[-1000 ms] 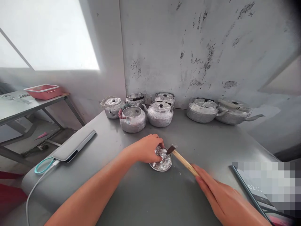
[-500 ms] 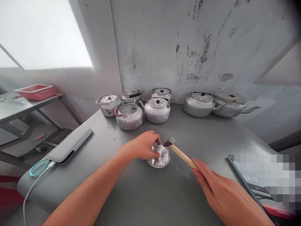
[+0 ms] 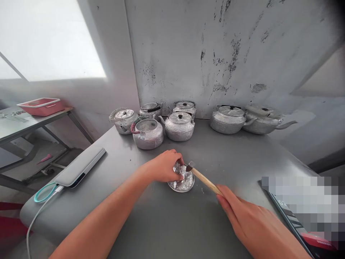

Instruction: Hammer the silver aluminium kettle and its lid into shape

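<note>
A round, dented silver kettle lid point(image 3: 186, 184) lies on the grey table point(image 3: 172, 226). My left hand point(image 3: 168, 166) grips it from the left, thumb on its top and fingers at the far edge. In my right hand point(image 3: 231, 205) is the wooden handle of a small hammer point(image 3: 205, 178). The hammer's dark head is over the lid's upper right part; whether it touches the metal I cannot tell. Beyond the lid stands a kettle without a lid point(image 3: 148, 135), its handle wrapped in red and green cord, beside a lidded kettle point(image 3: 179, 127).
More kettles line the wall, including one with a long spout point(image 3: 262, 122) at the right. A grey power bank point(image 3: 81, 167) with a cable lies at the left. A tablet-like device point(image 3: 288, 216) is at the right. A pink basket point(image 3: 43, 107) sits on another table.
My right hand and the hammer have shifted slightly left, bringing the head further over the lid. My left hand keeps its hold on the lid.
</note>
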Available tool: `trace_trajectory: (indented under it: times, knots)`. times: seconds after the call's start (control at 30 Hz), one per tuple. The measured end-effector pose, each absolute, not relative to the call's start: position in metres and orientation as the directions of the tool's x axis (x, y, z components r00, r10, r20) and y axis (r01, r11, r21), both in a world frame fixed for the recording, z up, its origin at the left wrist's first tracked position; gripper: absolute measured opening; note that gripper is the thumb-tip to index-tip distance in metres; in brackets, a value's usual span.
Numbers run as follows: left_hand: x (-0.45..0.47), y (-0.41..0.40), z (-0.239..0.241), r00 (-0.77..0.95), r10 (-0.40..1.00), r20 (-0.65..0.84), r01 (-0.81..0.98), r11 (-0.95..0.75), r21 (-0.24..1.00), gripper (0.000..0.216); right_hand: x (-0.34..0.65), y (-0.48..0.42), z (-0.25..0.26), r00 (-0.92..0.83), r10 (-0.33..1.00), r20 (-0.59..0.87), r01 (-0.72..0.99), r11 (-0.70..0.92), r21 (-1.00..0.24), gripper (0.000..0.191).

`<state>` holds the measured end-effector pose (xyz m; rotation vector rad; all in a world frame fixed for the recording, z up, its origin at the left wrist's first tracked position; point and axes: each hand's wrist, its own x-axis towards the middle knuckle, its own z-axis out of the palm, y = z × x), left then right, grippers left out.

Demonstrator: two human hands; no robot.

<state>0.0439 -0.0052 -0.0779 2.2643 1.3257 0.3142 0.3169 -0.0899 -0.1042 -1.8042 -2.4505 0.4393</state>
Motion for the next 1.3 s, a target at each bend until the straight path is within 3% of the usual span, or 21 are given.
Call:
trace_trajectory:
  times: [0.27,0.4,0.63,0.77,0.93,1.3]
  knots:
    - [0.0436,-0.0069,-0.0734,0.493,0.868,-0.064,0.754,-0.39,0.528,0.037,0.3151,-0.0908,-0.099,-0.304,0.94,-0.159,0.93,0.256,-0.262,0.034]
    - [0.043,-0.0056,-0.0752,0.509,0.859,-0.051,0.744,-0.41,0.528,0.036,0.3123,-0.0921,-0.098,-0.322,0.941,-0.1,0.912,0.28,-0.299,0.034]
    - [0.0426,-0.0043,-0.0785,0.519,0.854,-0.032,0.736,-0.427,0.526,0.036,0.31,-0.0925,-0.0983,-0.342,0.938,-0.061,0.912,0.315,-0.261,0.031]
    - [0.0425,-0.0043,-0.0784,0.512,0.858,-0.033,0.738,-0.42,0.528,0.038,0.3091,-0.091,-0.0995,-0.328,0.936,-0.126,0.935,0.303,-0.186,0.028]
    - [0.0422,-0.0042,-0.0778,0.513,0.857,-0.038,0.74,-0.42,0.526,0.037,0.309,-0.0924,-0.0994,-0.358,0.932,-0.062,0.919,0.34,-0.198,0.027]
    - [0.0413,-0.0054,-0.0744,0.512,0.857,-0.06,0.747,-0.409,0.524,0.04,0.3092,-0.091,-0.1002,-0.282,0.939,-0.198,0.956,0.259,-0.135,0.032]
